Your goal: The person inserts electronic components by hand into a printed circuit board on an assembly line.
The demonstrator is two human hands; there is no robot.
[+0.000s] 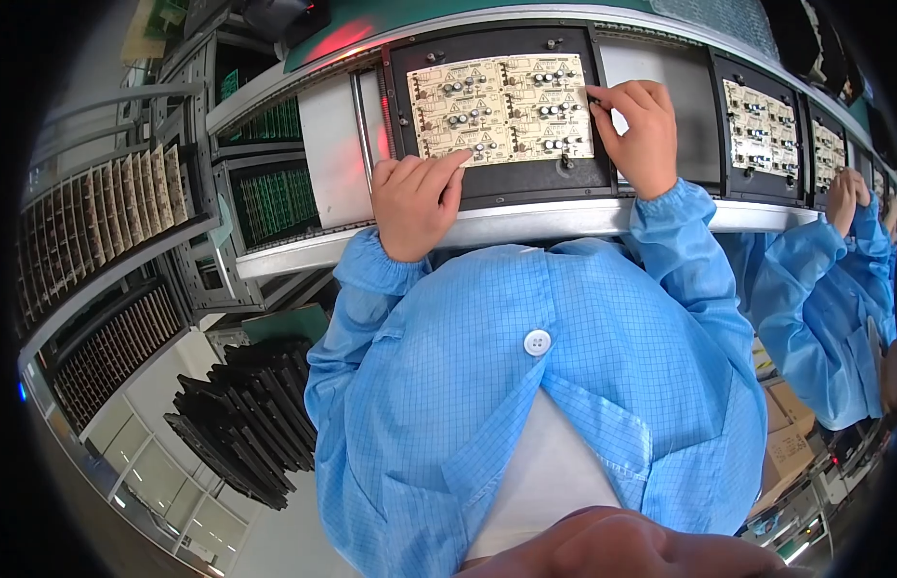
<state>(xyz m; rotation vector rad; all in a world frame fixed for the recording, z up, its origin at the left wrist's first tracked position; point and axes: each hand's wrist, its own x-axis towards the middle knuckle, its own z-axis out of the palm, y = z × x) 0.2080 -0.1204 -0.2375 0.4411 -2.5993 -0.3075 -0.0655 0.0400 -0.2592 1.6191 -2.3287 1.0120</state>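
Board (507, 116) sits in frame (535, 178), parts (559, 109) already standing; what's left unclear. Left hand (415, 204) half-curled at lower edge, right hand (643, 130) narrowly pinched; can't tell if holding.

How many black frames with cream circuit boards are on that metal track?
3 clearly: near frame at the wearer's left hand and right hand, middle frame to its right, and far frame past it. More may be hidden beyond.

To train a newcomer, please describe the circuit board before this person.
Between the silver rails, find the leftmost black frame. It holds the cream circuit board. Unlike similar boards further right, it lies between the person's left hand and right hand.
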